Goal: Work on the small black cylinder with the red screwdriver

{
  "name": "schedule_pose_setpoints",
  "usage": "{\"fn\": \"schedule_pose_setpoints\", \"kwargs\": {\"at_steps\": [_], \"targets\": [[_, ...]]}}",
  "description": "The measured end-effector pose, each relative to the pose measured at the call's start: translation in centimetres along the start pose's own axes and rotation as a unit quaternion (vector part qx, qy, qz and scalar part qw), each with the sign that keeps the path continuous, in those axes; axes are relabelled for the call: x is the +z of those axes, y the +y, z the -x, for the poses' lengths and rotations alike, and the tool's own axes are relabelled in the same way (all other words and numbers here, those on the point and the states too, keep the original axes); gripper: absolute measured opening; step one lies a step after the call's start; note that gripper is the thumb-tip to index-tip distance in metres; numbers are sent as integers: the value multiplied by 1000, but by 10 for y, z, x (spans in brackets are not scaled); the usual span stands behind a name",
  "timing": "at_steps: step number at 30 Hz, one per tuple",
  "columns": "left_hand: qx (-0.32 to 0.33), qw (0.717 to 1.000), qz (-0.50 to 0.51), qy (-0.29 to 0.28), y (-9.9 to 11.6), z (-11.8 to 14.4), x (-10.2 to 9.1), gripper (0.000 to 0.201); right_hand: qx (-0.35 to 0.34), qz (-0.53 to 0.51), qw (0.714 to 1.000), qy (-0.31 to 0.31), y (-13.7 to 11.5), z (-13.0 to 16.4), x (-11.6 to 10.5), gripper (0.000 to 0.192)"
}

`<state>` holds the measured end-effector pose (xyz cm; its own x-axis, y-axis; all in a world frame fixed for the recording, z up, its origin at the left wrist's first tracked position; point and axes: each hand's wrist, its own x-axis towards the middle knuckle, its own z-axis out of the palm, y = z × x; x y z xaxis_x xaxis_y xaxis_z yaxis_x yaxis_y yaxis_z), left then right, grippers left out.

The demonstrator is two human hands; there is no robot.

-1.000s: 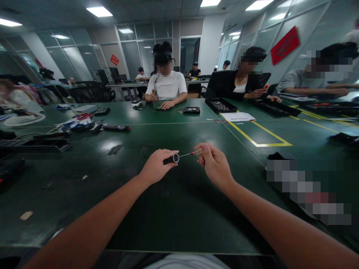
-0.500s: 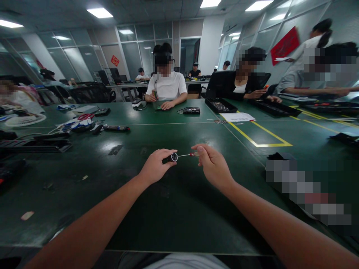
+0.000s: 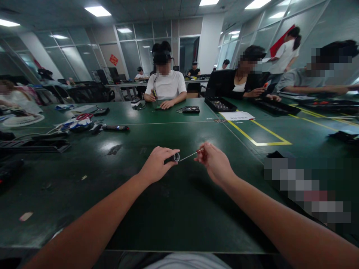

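My left hand [image 3: 157, 164] is closed round a small dark cylinder with a silvery ring end [image 3: 176, 157], pinched between thumb and fingers; most of its body is hidden by the hand. That ring end faces me and a little to the right. In my right hand [image 3: 214, 160] is a screwdriver [image 3: 188, 156], its thin metal shaft pointing left and slightly down. Its red-marked handle is mostly covered by my curled fingers. The shaft's tip is close to the lower edge of the ring; whether they touch I cannot tell. Both hands are above the green table [image 3: 174, 220].
To the left lie a dark pen-like tool [image 3: 115, 127], red-handled scissors [image 3: 84, 116] and a black tray [image 3: 35, 145]. Across the table a person in white [image 3: 165, 84] works beside a small black box [image 3: 191, 109]. A white paper [image 3: 237, 116] lies by yellow tape; a blurred-out object [image 3: 305, 190] is at right.
The screwdriver has tilted, its handle now higher and its tip lower beside the ring. My right hand's fingers have curled further round the handle. The cylinder has shifted slightly right.
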<state>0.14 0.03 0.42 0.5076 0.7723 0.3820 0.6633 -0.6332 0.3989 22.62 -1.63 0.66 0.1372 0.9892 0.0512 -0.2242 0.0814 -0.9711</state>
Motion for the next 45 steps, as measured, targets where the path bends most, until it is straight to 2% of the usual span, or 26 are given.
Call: {"fn": "schedule_pose_setpoints", "kwargs": {"at_steps": [2, 4, 12, 21, 23, 25, 28, 34, 40, 45], "targets": [[-19, 1000, 0, -5, -2, -1, -1, 43, 8, -27, 999, 30, 1, -6, -3, 26], [-32, 999, 5, -10, -4, -1, -1, 43, -17, -20, 999, 40, 3, -8, -5, 24], [-25, 1000, 19, 3, 0, 1, -2, 44, -110, 85, 990, -28, 8, 2, -2, 27], [-27, 999, 28, 8, -1, 2, 2, 43, -152, 162, 972, -83, -1, 10, 0, 25], [-30, 999, 29, 8, -1, 3, 2, 43, -153, 185, 968, -78, -6, 14, 1, 33], [-31, 999, 31, 8, -1, 3, 2, 44, -147, 217, 964, -47, -10, 18, 2, 42], [-31, 999, 32, 6, -1, 3, 2, 43, -151, 270, 951, -21, -12, 20, 2, 40], [-47, 997, 48, 33, -4, 2, 2, 44, -169, 288, 941, -60, -8, 19, 0, 30], [-44, 998, 50, 18, -2, 4, 2, 44, -167, 324, 930, -44, -15, 21, 2, 43], [-42, 998, 47, 12, -4, 4, 4, 45, -184, 342, 919, -62, -15, 22, 3, 35]]}}
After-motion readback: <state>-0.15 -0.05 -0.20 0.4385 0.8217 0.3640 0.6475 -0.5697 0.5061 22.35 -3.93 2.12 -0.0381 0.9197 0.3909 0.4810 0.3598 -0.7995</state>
